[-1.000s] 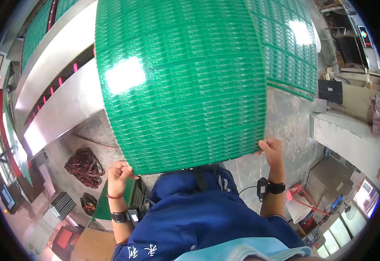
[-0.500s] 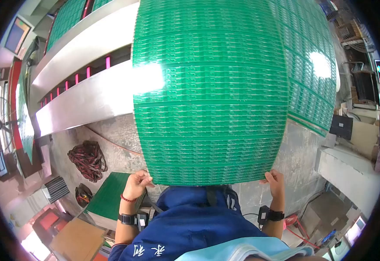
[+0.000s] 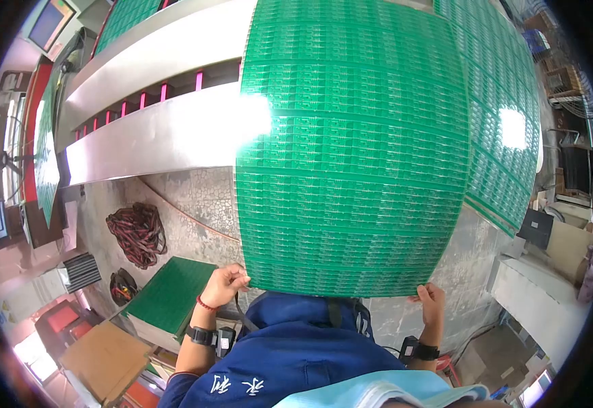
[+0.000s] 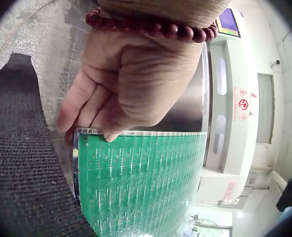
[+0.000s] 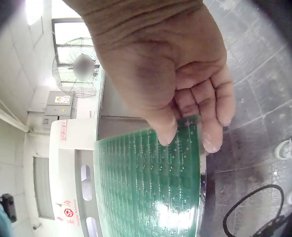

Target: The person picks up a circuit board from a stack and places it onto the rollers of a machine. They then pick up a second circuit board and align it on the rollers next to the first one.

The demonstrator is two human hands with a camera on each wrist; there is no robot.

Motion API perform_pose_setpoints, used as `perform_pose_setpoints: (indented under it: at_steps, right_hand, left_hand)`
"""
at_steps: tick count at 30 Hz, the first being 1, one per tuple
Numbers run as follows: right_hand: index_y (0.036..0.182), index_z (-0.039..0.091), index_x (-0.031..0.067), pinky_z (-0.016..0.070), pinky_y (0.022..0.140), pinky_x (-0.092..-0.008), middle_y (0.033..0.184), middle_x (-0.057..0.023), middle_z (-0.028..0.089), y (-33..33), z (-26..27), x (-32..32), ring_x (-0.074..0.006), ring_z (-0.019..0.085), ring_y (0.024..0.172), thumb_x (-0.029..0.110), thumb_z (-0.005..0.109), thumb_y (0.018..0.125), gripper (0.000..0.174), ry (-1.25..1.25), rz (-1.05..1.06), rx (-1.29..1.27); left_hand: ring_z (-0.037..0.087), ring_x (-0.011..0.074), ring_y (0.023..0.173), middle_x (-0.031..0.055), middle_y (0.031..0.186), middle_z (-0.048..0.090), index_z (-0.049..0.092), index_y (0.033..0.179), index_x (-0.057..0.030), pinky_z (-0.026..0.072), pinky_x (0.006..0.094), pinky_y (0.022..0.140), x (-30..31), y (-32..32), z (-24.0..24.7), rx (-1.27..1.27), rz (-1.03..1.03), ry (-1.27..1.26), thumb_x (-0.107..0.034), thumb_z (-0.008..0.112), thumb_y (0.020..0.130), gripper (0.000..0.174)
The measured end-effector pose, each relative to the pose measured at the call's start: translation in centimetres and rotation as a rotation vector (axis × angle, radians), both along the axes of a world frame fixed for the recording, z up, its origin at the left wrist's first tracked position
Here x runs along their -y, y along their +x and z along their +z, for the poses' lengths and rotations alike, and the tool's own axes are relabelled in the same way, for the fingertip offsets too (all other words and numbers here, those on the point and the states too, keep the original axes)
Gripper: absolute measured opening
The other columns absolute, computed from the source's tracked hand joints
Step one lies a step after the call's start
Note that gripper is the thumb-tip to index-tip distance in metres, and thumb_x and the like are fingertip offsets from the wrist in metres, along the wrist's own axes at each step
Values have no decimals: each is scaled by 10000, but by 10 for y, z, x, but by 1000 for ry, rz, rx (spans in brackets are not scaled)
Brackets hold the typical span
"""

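A large green circuit board panel [image 3: 351,156], covered in rows of fine white print, stretches out in front of the person's body. My left hand [image 3: 225,285] pinches its near left corner; in the left wrist view the thumb [image 4: 111,134] lies on the printed face and the other fingers go behind the edge. At the near right corner my right hand [image 3: 429,302] pinches the panel, its thumb [image 5: 164,133] on top and fingertips [image 5: 212,140] around the edge. The far end of the panel runs out of the head view.
More green panels [image 3: 503,136] lie at the right beyond the held one. A long pale metal machine [image 3: 153,139] stands to the left. On the floor are a dark red coiled bundle [image 3: 136,233] and a green-topped stack [image 3: 172,296]. A white bench-like block [image 3: 537,299] is at the right.
In the head view the panel and both hands have shifted right and down, while the machine at the left shows more. Both hands keep their pinch on the corners.
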State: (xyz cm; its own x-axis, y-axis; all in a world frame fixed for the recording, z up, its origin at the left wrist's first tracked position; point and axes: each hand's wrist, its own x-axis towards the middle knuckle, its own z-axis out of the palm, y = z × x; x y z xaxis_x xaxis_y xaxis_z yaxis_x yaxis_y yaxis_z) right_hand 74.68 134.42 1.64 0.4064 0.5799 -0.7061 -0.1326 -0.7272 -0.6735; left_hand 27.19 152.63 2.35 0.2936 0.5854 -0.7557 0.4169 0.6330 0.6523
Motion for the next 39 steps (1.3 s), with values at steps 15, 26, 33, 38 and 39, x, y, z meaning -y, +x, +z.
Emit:
perform_pose_setpoints:
  at_steps: [15,26,33,38,39]
  right_hand:
    - [782,594,-33,534,600,-290,724,-114,640,-19,5,11,-188,644,625,224,598,882,275,-39,12,-2]
    - [833,599,-49,528,615,-281,761,-114,644,-23,-6,27,-188,650,658,210,586,887,265,-98,56,21]
    - [735,557,-7,533,580,-279,735,-94,614,-30,-14,29,-195,652,630,197,591,873,249,-87,4,34]
    - [792,579,-31,526,605,-272,762,-96,626,-34,-24,32,-188,650,656,193,580,879,241,-95,-1,6]
    - [848,604,-50,521,633,-271,788,-99,639,-34,-28,35,-180,650,684,191,578,883,245,-109,2,-20]
  left_hand:
    - [619,103,659,45,719,628,575,836,4,505,234,591,27,-11,-13,-51,6,-25,-40,612,858,62]
    - [623,104,635,68,708,651,579,844,4,498,244,571,44,-18,-22,-137,-93,-6,-70,613,860,83]
    - [619,119,652,70,718,641,576,818,18,508,242,581,48,-18,-28,-153,-115,-11,-10,585,858,51]
    - [628,126,663,77,720,645,570,827,21,507,244,583,54,-22,-39,-153,-107,-3,-8,585,856,44]
    - [613,109,637,71,702,647,575,813,12,496,243,573,54,-22,-40,-161,-102,-11,-42,603,853,73]
